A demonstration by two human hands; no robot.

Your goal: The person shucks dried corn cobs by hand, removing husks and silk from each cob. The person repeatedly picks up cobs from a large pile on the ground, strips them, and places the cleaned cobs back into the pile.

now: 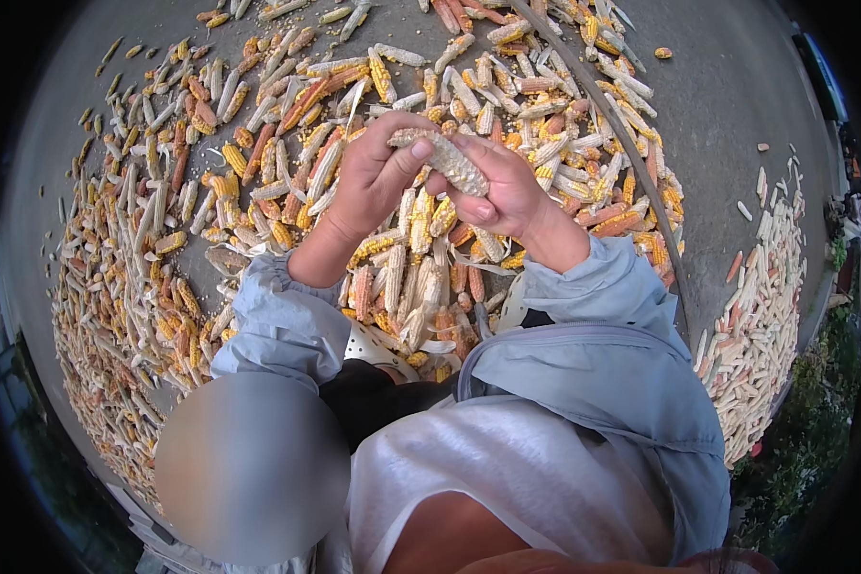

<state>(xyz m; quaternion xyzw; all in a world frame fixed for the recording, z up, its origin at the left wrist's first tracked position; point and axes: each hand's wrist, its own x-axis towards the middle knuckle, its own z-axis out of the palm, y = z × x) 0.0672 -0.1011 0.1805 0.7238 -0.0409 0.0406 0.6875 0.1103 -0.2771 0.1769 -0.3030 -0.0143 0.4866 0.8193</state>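
Note:
Both hands hold one pale corn cob [458,166] above a wide spread of maize. My left hand [382,168] grips its upper left end, the thumb lying across it. Around the lower right end curl the thumb and fingers of my right hand [506,183]. The cob's visible side looks mostly bare of kernels, with a few yellowish bits on it. Right below my hands lie partly shelled maize ears [422,221], yellow, white and reddish, some with dry husk.
A long thin pole [617,129] slants across the maize on the right. Beyond it, bare pale cobs [753,344] form a heap on the concrete ground [725,93]. More ears [129,287] spread to the left. White perforated clogs [373,350] are on my feet.

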